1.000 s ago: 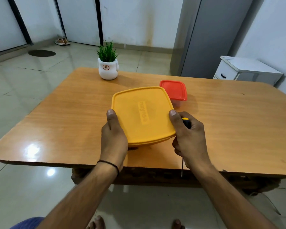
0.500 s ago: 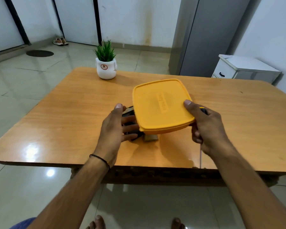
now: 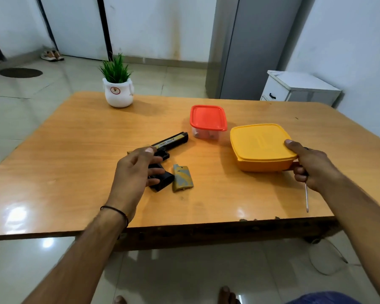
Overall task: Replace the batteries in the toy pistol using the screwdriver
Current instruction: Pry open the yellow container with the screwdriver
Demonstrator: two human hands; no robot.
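A black toy pistol (image 3: 173,141) lies on its side on the wooden table (image 3: 75,161), with its grey-and-yellow battery cover (image 3: 182,177) loose beside the grip. My left hand (image 3: 132,176) rests over the pistol's rear, its thumb by the slide and its relaxed fingers lying on the grip. My right hand (image 3: 312,165) holds a yellow lidded container (image 3: 259,143) by its right corner, thumb on the lid, at the table's right. The same hand grips the screwdriver (image 3: 306,198), whose metal shaft points down toward me; the handle is mostly hidden.
A clear container with a red lid (image 3: 207,119) stands just behind the yellow one, small items inside. A potted plant (image 3: 117,88) sits at the table's far left. Beyond the table are a grey fridge (image 3: 250,47) and a white cabinet (image 3: 298,86).
My right hand carried the yellow container from the table's middle to the right, uncovering the pistol and battery cover. My left hand let go of the container and moved onto the pistol.
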